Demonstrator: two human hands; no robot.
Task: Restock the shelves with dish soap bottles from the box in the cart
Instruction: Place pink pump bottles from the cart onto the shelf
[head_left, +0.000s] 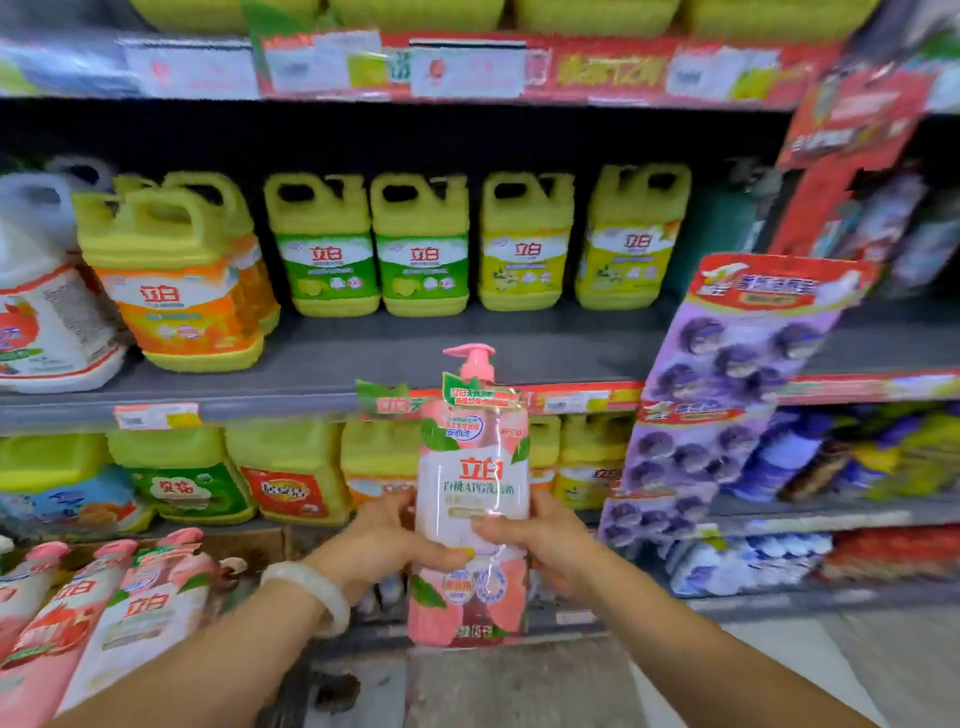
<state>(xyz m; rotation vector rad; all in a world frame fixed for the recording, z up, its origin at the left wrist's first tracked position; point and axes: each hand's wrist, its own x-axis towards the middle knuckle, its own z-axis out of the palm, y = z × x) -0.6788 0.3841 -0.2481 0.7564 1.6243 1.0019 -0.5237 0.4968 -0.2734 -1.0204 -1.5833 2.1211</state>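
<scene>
A pink pump bottle of dish soap (474, 467) with a peach label stands upright in the middle of the head view, held up in front of the shelves. My left hand (382, 540) grips its left side and my right hand (545, 540) grips its right side, thumbs across the front. Several more pink pump bottles (104, 613) lie packed in a cardboard box (249, 545) at the lower left. The cart itself is hidden from view.
Yellow dish soap jugs (423, 244) line the back of the middle shelf (332, 364), whose front is bare. More jugs fill the shelf below (291, 478). A hanging purple product strip (727, 395) juts out at the right. Grey floor lies at the lower right.
</scene>
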